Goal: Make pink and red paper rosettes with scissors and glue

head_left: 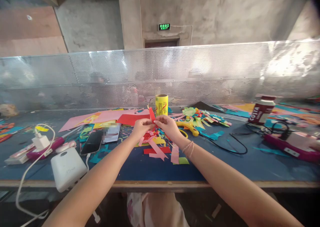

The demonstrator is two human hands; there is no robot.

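Both my hands meet over the middle of the table, pinching a narrow red paper strip (151,114) that stands up between them. My left hand (143,128) grips it from the left, and my right hand (167,126) from the right; the fingertips partly cover its lower end. Below them lies a heap of pink paper strips (156,147) with red and yellow scraps. A yellow cardboard tube (162,105) stands upright just behind. To the right of my right hand rests a yellow-handled tool (190,127), its far part hidden.
A phone (92,142) and a white power bank (68,168) lie at left, with cables. Colourful paper pieces (200,116) are piled at back right. A dark red bottle (262,110) stands beside a purple power strip (292,147). A perforated metal screen (220,77) bounds the table's back.
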